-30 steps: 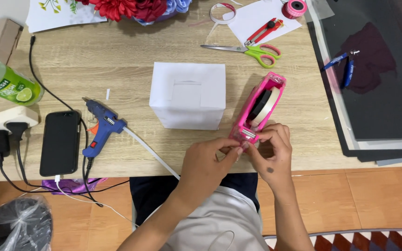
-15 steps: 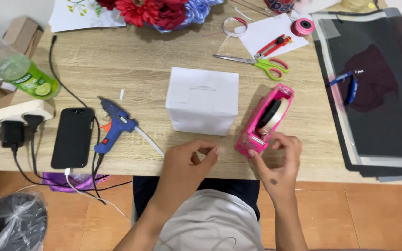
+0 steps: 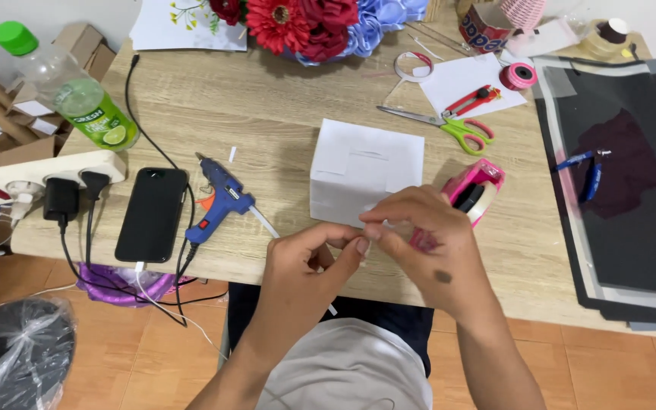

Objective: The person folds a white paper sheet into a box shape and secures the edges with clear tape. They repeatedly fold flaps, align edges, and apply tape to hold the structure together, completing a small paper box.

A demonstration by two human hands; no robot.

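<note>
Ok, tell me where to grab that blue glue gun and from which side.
Take the blue glue gun by its handle, the thicker end pointing toward the table's near edge, with a hand coming from that edge. It lies flat, nozzle pointing away, and its cord trails off the handle end, so grip above the cord.

A light wooden table (image 3: 267,114) carries a white paper box (image 3: 366,171) at its middle. Left of the box lie a blue glue gun (image 3: 218,199), a black phone (image 3: 152,214) and a white power strip (image 3: 39,176). Right of the box sits a pink tape dispenser (image 3: 476,191); behind the box, green-handled scissors (image 3: 449,127).
</note>
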